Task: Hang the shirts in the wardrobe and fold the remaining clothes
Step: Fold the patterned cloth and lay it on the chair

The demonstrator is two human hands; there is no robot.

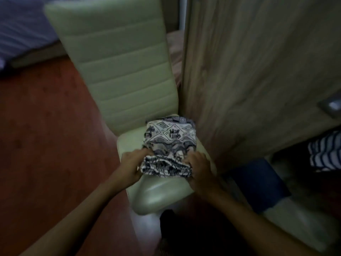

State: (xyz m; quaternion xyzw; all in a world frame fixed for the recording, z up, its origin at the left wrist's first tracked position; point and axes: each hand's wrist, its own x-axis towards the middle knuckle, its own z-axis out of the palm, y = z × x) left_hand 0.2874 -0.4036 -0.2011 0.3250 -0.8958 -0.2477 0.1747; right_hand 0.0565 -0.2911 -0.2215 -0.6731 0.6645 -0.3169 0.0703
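To the right of the view stands a tall wooden panel (249,71), probably the wardrobe's door, though the blur makes that uncertain. A reddish-brown floor (46,135) spreads across the left. Between them is a pale, ribbed, high-backed chair (120,61), its seat just beside the panel. A dark blue folded cloth (258,183) lies low on the right, and a navy-and-white striped cloth (324,152) shows at the right edge. A black-and-white patterned garment (169,137) rests on the chair seat, partly folded, with its near edge rolled over. The left hand (132,164) grips the left end of that rolled edge, fingers curled into the fold. The right hand (200,169) grips the right end likewise.
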